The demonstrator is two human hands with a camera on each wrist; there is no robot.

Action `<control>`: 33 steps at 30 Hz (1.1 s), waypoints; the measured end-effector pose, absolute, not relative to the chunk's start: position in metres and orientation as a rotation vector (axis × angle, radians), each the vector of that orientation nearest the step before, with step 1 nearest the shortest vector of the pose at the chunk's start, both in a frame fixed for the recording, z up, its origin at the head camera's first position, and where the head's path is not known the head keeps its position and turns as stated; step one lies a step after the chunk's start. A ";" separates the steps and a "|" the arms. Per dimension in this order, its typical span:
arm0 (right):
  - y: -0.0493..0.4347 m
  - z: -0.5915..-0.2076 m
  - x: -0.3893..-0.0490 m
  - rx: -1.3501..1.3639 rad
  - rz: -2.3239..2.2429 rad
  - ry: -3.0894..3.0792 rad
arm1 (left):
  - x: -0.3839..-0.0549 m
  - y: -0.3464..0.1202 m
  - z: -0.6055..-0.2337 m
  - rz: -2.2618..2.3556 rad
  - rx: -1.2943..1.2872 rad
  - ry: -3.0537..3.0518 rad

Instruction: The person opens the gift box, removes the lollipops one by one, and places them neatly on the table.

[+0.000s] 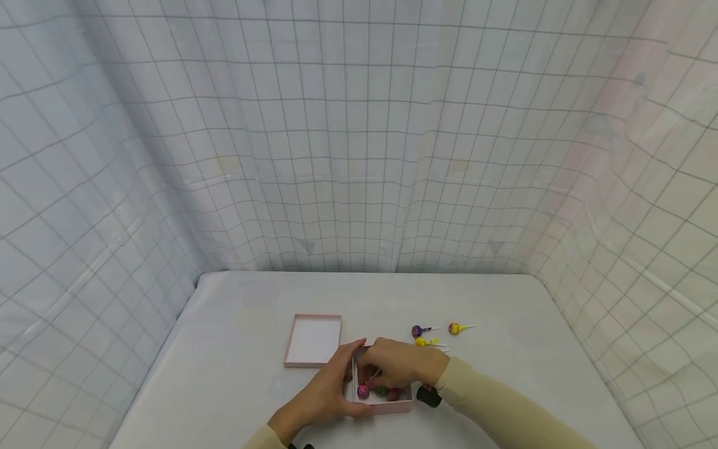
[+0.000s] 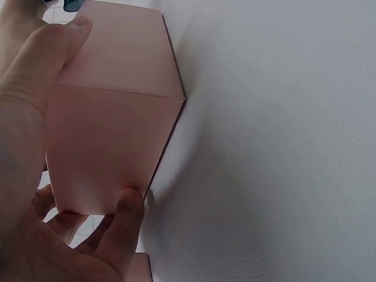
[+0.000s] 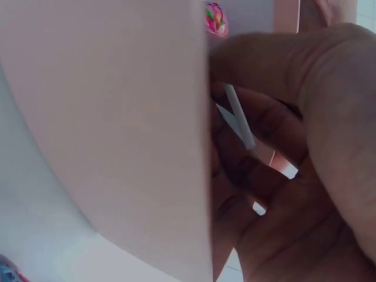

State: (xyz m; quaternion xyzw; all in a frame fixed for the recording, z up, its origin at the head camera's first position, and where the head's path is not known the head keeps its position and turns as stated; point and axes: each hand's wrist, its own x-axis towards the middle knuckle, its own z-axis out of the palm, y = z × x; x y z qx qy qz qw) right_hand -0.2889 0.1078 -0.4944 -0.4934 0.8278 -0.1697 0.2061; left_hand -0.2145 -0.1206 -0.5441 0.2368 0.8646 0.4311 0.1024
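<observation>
A pink box (image 1: 392, 408) with a pale inside stands open on the table. My left hand (image 1: 332, 388) holds its left side, thumb at the front corner and fingers along the side, as the left wrist view shows on the pink wall (image 2: 111, 147). Inside the box, my right hand (image 1: 395, 363) pinches a lollipop (image 1: 363, 391) with a pink wrapper by its white stick. That stick (image 3: 239, 117) shows among the curled fingers in the right wrist view. Further lollipops (image 1: 394, 395), reddish and green, lie in the box, partly hidden by the right hand.
Behind the box to the left lies a shallow pink-edged lid (image 1: 315, 340), white inside. To the right rest a purple lollipop (image 1: 417, 331), a yellow lollipop (image 1: 421, 342) and a red-and-yellow lollipop (image 1: 455, 328). Grid-patterned curtains (image 1: 359, 156) surround the white table (image 1: 224, 349).
</observation>
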 end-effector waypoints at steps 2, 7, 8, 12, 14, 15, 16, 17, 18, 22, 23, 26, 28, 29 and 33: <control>0.109 -0.495 -0.289 -1.377 -0.475 2.317 | -0.214 -0.121 -0.544 1.259 0.693 2.560; 0.114 -0.494 -0.290 -1.354 -0.535 2.307 | -0.214 -0.121 -0.543 1.247 0.678 2.566; 0.115 -0.494 -0.290 -1.359 -0.542 2.303 | -0.214 -0.121 -0.543 1.246 0.680 2.568; 0.121 -0.493 -0.293 -1.422 -0.547 2.284 | -0.216 -0.121 -0.544 1.258 0.706 2.568; 0.125 -0.493 -0.294 -1.465 -0.545 2.273 | -0.216 -0.121 -0.544 1.262 0.720 2.571; 0.126 -0.493 -0.295 -1.479 -0.545 2.268 | -0.216 -0.121 -0.544 1.265 0.725 2.572; 0.129 -0.492 -0.295 -1.484 -0.551 2.263 | -0.216 -0.121 -0.545 1.265 0.727 2.574; 0.131 -0.492 -0.295 -1.483 -0.555 2.262 | -0.217 -0.121 -0.545 1.268 0.730 2.573; 0.133 -0.491 -0.295 -1.476 -0.560 2.260 | -0.217 -0.121 -0.545 1.269 0.734 2.570; 0.142 -0.490 -0.293 -1.388 -0.598 2.269 | -0.216 -0.121 -0.544 1.281 0.718 2.550; 0.144 -0.489 -0.292 -1.360 -0.608 2.273 | -0.216 -0.120 -0.544 1.287 0.715 2.542; 0.150 -0.488 -0.292 -1.288 -0.656 2.281 | -0.215 -0.120 -0.544 1.303 0.706 2.536; 0.153 -0.488 -0.292 -1.263 -0.690 2.280 | -0.215 -0.120 -0.544 1.310 0.711 2.537; 0.154 -0.488 -0.292 -1.256 -0.711 2.274 | -0.215 -0.120 -0.544 1.312 0.712 2.539; 0.159 -0.487 -0.293 -1.243 -0.779 2.252 | -0.215 -0.120 -0.545 1.316 0.706 2.534</control>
